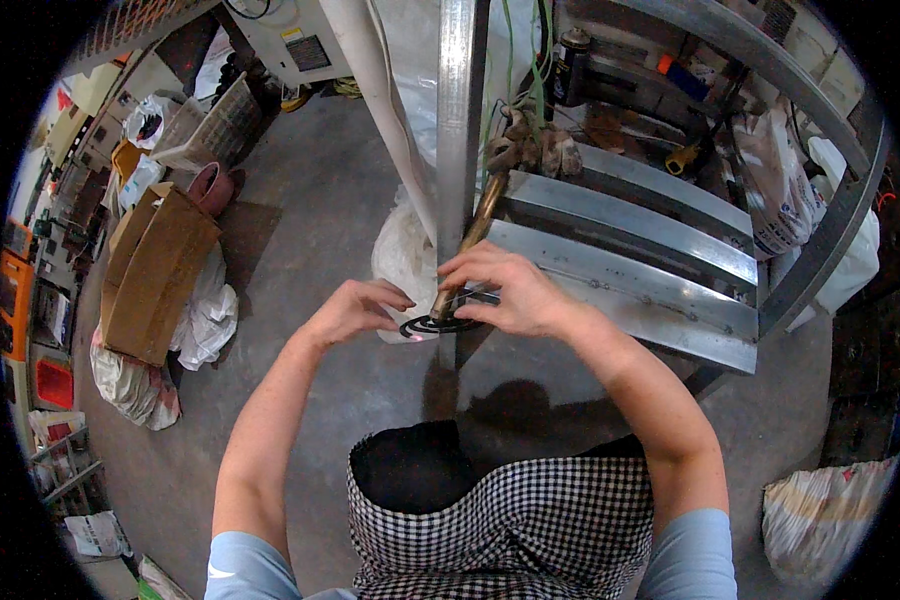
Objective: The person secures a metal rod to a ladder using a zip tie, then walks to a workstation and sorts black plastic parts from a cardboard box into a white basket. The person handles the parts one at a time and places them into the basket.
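A black flat spiral (427,325), which looks like a mosquito coil, sits at the lower end of a slanting brass-coloured tube (474,225). A small pinkish glow shows at its near left edge. My left hand (354,311) is just left of the spiral, with thumb and fingers apart and nothing visible between them. On the other side, my right hand (506,289) reaches its fingers over the tube's lower end, its thumb close to the spiral. Something thin and pale shows between those fingers; whether they grip it cannot be told.
A steel post (461,97) rises beside the tube. To the right is a slatted metal rack (630,277), with soiled work gloves (536,146) at its far corner and a spray can (571,64) beyond. A cardboard box (161,277) and plastic bags (206,315) are on the left.
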### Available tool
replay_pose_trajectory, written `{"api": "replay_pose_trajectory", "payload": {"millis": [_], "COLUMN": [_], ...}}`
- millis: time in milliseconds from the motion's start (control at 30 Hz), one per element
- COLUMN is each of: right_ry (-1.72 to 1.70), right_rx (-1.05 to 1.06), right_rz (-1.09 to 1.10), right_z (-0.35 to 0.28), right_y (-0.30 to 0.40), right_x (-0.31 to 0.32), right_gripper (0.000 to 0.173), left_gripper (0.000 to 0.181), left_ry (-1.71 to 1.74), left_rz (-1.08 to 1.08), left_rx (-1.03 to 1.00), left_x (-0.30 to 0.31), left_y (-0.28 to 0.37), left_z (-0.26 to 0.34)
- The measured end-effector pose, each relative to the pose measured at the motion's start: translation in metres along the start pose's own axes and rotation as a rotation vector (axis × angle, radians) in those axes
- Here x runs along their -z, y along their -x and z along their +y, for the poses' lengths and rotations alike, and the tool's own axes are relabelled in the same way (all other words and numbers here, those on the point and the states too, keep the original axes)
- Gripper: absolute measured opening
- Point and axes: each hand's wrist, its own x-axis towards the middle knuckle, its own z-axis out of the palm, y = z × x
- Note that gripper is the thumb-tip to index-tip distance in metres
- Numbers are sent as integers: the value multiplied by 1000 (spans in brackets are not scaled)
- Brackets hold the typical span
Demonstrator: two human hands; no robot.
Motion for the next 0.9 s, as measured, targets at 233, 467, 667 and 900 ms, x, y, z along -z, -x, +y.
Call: {"api": "replay_pose_trajectory", "payload": {"millis": [233, 467, 667, 900], "right_ry": [-61, -8, 190, 432], "right_rx": [-43, -308, -361, -401], "right_rz": [92, 67, 190, 283], "right_z": [-10, -2, 15, 28], "right_y": [1, 26, 55, 63], "right_x": [31, 66, 95, 107], "right_gripper": [25, 19, 14, 15], "left_gripper": [38, 46, 47, 48], "left_ry": [-9, -77, -601, -1003], "left_rz": [104, 188, 9, -355], "left_rx": [51, 286, 772, 922], "left_x": [22, 45, 35, 9], "left_y": [12, 44, 55, 89], "left_z": [-3, -44, -48, -70]}}
